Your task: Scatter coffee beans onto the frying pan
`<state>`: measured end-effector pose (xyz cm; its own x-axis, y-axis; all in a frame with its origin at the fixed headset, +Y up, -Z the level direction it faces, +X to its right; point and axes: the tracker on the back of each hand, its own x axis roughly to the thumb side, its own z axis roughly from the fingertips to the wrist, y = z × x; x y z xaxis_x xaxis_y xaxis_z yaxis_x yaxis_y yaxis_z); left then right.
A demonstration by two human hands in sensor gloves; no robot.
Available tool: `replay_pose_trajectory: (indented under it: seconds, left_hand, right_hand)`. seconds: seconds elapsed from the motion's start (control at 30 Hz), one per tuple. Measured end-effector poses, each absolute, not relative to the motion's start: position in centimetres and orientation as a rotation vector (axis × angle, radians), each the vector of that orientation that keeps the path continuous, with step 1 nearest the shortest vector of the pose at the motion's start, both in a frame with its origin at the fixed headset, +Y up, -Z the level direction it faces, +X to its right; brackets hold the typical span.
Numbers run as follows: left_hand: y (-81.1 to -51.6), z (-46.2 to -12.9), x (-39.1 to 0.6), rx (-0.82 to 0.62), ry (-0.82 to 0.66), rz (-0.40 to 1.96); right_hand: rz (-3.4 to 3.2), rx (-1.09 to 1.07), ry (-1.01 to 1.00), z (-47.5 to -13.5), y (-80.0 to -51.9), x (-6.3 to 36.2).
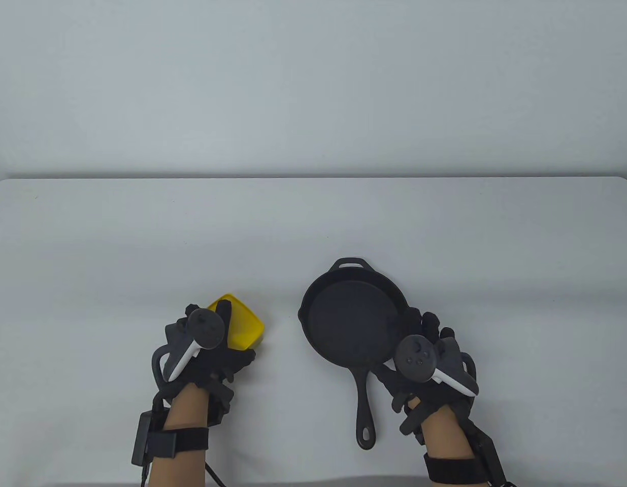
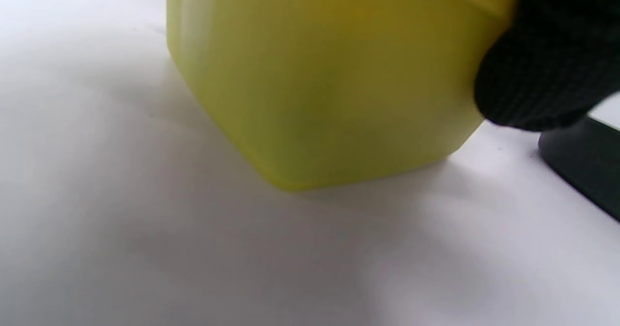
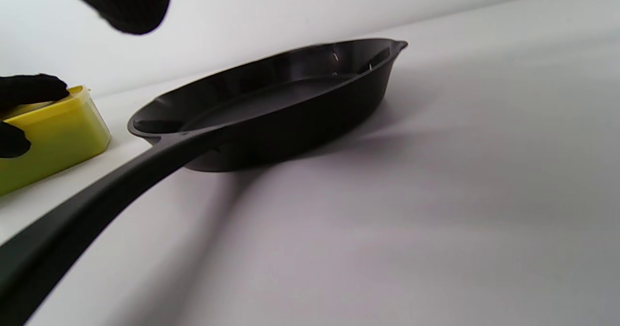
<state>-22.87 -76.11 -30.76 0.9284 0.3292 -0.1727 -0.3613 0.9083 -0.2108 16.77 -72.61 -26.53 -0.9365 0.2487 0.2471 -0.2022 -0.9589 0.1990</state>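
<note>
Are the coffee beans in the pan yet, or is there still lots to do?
Not yet. The frying pan looks bare inside, with no beans showing. In hand: the left hand touches the yellow container, which stands on the table; whether the grip has closed is unclear. The right hand hovers beside the pan's handle. Left to do: lift the container, then sprinkle the beans.

White worktop (image 1: 90, 243) with rounded far corners, set against a plain pale grey-white wall (image 1: 313, 81). A dark seam runs where the worktop's far edge meets the wall. Lighting is soft and diffuse, casting faint grey shadows on the surface.
</note>
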Motion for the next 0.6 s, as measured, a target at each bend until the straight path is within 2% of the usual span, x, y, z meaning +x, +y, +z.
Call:
replay_pose_trajectory:
  seconds: [0.1, 0.13, 0.23, 0.27, 0.33, 0.43, 0.53, 0.57, 0.6]
  left_hand:
    - [-75.0, -30.0, -22.1, -0.155, 0.068, 0.381]
    - [-74.0, -29.7, -21.4, -0.118, 0.005, 0.367]
    - [-70.9, -28.3, -18.1, -0.003, -0.188, 0.317]
    - [-70.3, -27.9, -17.4, 0.015, -0.227, 0.310]
    - [-68.3, -26.4, -14.4, 0.053, -0.384, 0.269]
    - [-66.9, -24.6, -10.5, 0.067, -0.535, 0.210]
    - [-66.7, -23.4, -7.6, 0.049, -0.613, 0.167]
    - [-66.7, -23.2, -6.8, 0.034, -0.630, 0.157]
    - [-66.7, -23.1, -6.8, 0.051, -0.579, 0.146]
  right_hand:
    - [2.898, 0.465, -0.039, -26.0, -71.8, 16.7]
    - [2.894, 0.467, -0.151, -25.8, -71.4, 16.7]
    - [2.700, 0.450, -0.294, -25.3, -70.9, 16.5]
    - [2.645, 0.456, -0.281, -25.3, -70.9, 16.4]
    - [2.429, 0.486, -0.110, -25.2, -71.2, 15.8]
    - [2.138, 0.543, 0.071, -25.1, -72.3, 14.9]
    - [1.762, 0.600, 0.215, -25.3, -73.6, 13.7]
    - [1.637, 0.578, 0.249, -25.4, -74.1, 13.3]
    - [1.615, 0.487, 0.262, -25.3, -74.3, 13.5]
